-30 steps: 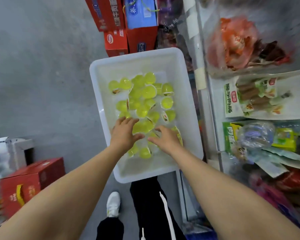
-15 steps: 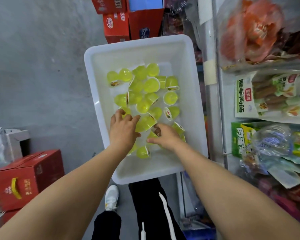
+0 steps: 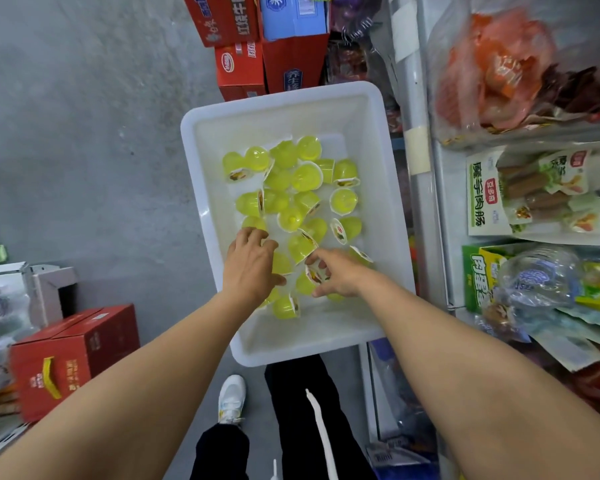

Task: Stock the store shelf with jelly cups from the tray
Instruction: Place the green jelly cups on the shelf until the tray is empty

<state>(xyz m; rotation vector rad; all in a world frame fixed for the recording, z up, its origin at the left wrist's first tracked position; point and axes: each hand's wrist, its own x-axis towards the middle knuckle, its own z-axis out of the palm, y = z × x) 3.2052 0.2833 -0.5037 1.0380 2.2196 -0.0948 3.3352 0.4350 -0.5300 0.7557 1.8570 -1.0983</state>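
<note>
Both hands had pushed a touch deeper into the pile since a moment ago. Left hand (image 3: 252, 268) lay palm-down, fingers spread and bent over a few jelly cups (image 3: 293, 188) — whether it gripped one, I could not tell. Right hand (image 3: 336, 275) pinched a cup between thumb and fingers, its printed lid turned up. Yellow-green cups sat scattered across the white tray (image 3: 201, 161), which was in front of the person's legs beside the store shelf (image 3: 426, 98) — red cartons (image 3: 73, 355) stood on the grey floor (image 3: 84, 133).
</note>
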